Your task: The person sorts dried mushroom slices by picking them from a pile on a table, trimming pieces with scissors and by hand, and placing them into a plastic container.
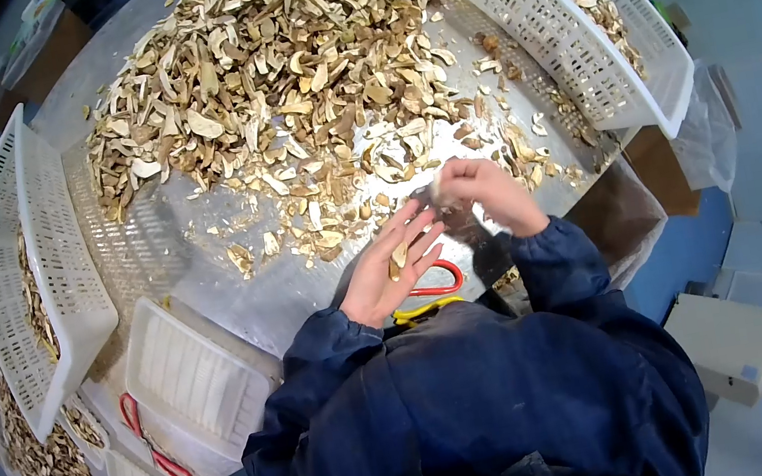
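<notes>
My left hand (387, 265) is palm up over the front of the metal table, fingers stretched out and apart. A dried mushroom slice (398, 257) rests on it near the base of the fingers. My right hand (491, 193) is closed in a pinch just above the left fingertips. A pale piece that looks like another mushroom slice (436, 189) shows at its fingertips, slightly blurred. Beyond both hands spreads a large heap of dried mushroom slices (274, 65), with loose slices and crumbs nearer me. Red-handled scissors (442, 275) and a yellow handle (427, 309) lie close to my body.
White perforated baskets holding slices stand at left (65, 258) and right (548, 32). A ribbed white tray (193, 372) and more red-handled scissors (152, 439) lie at lower left. A lined cardboard box (611, 211) is beside the table's right edge.
</notes>
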`<state>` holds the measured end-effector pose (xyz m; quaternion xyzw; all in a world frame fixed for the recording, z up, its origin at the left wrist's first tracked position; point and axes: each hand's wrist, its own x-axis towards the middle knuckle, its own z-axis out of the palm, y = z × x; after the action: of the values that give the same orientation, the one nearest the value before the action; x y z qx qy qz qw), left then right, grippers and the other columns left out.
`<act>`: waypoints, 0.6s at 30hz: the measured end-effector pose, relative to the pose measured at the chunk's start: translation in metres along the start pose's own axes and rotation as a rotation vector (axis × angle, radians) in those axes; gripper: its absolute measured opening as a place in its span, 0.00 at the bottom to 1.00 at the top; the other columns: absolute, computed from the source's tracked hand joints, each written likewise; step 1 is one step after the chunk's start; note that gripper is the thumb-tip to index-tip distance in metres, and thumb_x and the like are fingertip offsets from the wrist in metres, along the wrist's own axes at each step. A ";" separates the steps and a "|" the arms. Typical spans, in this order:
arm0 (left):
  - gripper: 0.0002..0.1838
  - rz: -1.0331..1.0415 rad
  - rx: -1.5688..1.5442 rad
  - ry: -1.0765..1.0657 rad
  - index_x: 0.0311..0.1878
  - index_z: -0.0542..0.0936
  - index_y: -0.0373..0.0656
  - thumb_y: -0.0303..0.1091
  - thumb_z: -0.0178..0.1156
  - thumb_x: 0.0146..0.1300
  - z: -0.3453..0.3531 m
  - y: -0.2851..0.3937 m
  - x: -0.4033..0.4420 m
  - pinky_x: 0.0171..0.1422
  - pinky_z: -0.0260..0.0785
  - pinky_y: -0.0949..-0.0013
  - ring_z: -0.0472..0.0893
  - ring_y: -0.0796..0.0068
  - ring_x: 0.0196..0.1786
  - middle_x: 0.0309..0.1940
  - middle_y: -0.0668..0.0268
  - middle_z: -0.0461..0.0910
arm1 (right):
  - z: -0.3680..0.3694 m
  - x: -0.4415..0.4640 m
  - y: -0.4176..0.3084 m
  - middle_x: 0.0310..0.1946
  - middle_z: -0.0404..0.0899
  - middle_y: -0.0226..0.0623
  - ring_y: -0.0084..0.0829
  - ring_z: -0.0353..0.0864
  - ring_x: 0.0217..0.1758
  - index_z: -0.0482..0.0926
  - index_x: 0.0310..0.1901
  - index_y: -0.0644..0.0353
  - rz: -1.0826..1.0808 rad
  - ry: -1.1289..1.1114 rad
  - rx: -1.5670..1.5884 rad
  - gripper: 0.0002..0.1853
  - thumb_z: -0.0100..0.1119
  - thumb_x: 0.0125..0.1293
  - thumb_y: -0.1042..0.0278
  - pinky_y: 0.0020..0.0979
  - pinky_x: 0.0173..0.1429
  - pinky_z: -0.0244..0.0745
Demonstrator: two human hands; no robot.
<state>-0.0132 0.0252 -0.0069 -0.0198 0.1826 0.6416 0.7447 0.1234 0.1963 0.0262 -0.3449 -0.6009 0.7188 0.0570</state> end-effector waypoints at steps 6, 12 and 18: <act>0.20 -0.013 0.004 0.100 0.66 0.64 0.42 0.33 0.46 0.72 -0.015 -0.004 -0.002 0.62 0.68 0.64 0.74 0.72 0.53 0.49 0.65 0.73 | 0.002 0.011 0.017 0.27 0.79 0.41 0.36 0.80 0.31 0.82 0.36 0.62 -0.345 0.538 -0.761 0.09 0.59 0.59 0.65 0.33 0.36 0.72; 0.19 0.011 -0.093 0.073 0.63 0.67 0.42 0.35 0.47 0.72 -0.032 0.000 -0.005 0.58 0.71 0.67 0.75 0.74 0.50 0.46 0.66 0.75 | 0.013 0.033 0.017 0.26 0.76 0.40 0.42 0.76 0.33 0.80 0.27 0.61 -0.395 0.522 -1.102 0.10 0.63 0.54 0.62 0.37 0.36 0.70; 0.19 0.017 -0.158 0.204 0.63 0.67 0.40 0.37 0.44 0.74 -0.010 0.002 -0.007 0.62 0.69 0.62 0.75 0.66 0.58 0.56 0.60 0.73 | 0.035 -0.001 -0.009 0.27 0.78 0.43 0.43 0.78 0.31 0.82 0.30 0.61 -0.231 0.245 -0.723 0.14 0.61 0.56 0.57 0.38 0.38 0.72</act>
<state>-0.0181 0.0163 -0.0140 -0.1423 0.2065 0.6549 0.7129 0.1017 0.1697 0.0362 -0.3562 -0.8387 0.4034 0.0835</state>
